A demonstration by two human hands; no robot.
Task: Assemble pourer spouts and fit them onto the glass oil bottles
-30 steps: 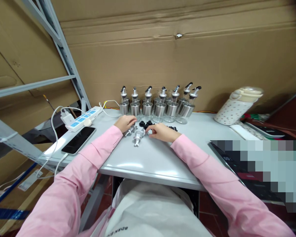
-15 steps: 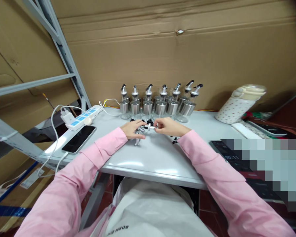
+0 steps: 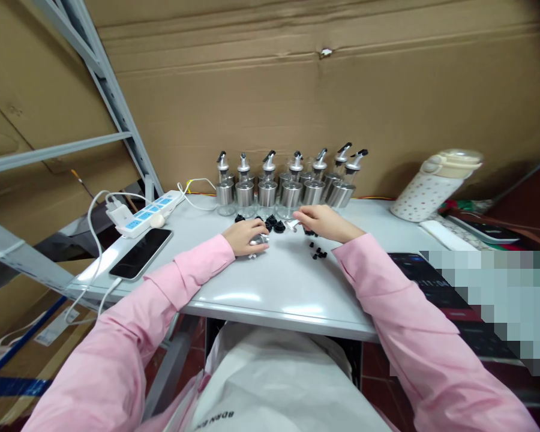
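Note:
My left hand rests low over the table, its fingers curled around a shiny silver spout part. A smaller silver piece lies just below that hand. My right hand pinches a small whitish-silver spout part between thumb and fingertips. Between the hands sit several black ribbed stoppers. Small black pieces lie scattered below my right hand. Behind both hands stand rows of glass-and-steel oil bottles, topped with silver pour spouts and black flip tips.
On the left are a smartphone and a white power strip with cables. A dotted bottle leans at the right, near a dark phone with a timer. Cardboard walls the back; a metal frame rises at left.
My hands have moved apart. The right has drawn away to the right with the whitish-silver part, while the left has curled over the silver part. Black stoppers between them are now uncovered.

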